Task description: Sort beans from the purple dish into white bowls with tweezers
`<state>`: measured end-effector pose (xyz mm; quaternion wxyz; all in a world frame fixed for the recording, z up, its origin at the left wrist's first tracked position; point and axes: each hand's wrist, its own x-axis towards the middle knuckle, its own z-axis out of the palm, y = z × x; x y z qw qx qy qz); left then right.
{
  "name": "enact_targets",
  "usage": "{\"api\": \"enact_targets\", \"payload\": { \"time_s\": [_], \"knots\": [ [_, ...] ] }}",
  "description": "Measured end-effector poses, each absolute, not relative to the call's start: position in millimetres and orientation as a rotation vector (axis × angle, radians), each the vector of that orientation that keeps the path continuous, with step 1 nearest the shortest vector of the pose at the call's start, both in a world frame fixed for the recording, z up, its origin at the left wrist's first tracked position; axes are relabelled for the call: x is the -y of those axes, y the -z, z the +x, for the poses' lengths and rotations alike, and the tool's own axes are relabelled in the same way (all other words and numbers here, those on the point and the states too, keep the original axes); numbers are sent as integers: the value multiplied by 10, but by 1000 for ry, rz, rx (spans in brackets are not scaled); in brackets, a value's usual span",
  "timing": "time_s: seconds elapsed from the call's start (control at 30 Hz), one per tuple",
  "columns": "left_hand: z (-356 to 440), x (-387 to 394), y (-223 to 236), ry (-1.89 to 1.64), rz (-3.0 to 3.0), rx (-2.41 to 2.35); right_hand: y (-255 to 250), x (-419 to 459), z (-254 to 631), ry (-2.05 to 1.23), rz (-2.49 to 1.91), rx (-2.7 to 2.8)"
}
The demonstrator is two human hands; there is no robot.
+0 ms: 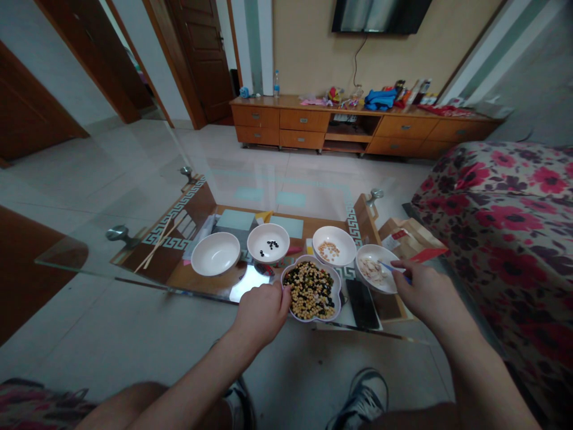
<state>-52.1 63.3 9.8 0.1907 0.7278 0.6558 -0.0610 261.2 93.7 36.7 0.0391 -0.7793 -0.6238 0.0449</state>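
Bean bowl (336,292): left grip (263,312) pinches rim; right grip (414,282) closed on blue utensil (391,267); bag label (396,237) illegible.

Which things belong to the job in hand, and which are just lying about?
Likely in use:
flower-shaped bowl, left hand on rim
blue utensil, in right hand
rightmost bowl
bowl with black pieces
bowl with tan pieces

Apparently lying about:
wooden sticks
paper bag
bottle

You have dim, cool, fairly even light with soft shadows, while white glare shows at the glass table (76,251) just beyond your left hand (262,310), the television (380,16) mirrors pale brightness, wide-lens bending tilts the doors (201,57), and the far cabinet (304,122) looks slightly soft
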Motion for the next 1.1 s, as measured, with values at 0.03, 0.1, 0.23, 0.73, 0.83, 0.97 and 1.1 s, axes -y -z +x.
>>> {"api": "enact_targets", "payload": {
  "time_s": [0.03, 0.1, 0.23, 0.73, 0.83, 0.97, 1.1],
  "knots": [
    [-520, -633, -97, 171, 2048, -1845, -378, -940, 2600, -144, -2405, 1918],
    [-521, -633, -89, 168, 2052, -1849, -393, -941, 2583, -153, -2422, 1926],
    [-529, -630, -69, 149, 2066, -1850, -373, -934, 2595, -183, -2453, 1908],
    [-530, -638, -75, 154, 2057, -1837, -362, -925, 2602, -231, -2419, 2076],
    [-530, -637, -79, 154, 2057, -1841, -363, -926, 2595, -273, -2424, 2072],
    [-528, -638, -78, 149, 2060, -1841, -335, -924, 2615, -267, -2385, 2069],
    [-523, -638, -86, 167, 2051, -1844, -292, -912, 2648, -231, -2407, 2095]
  ]
}}
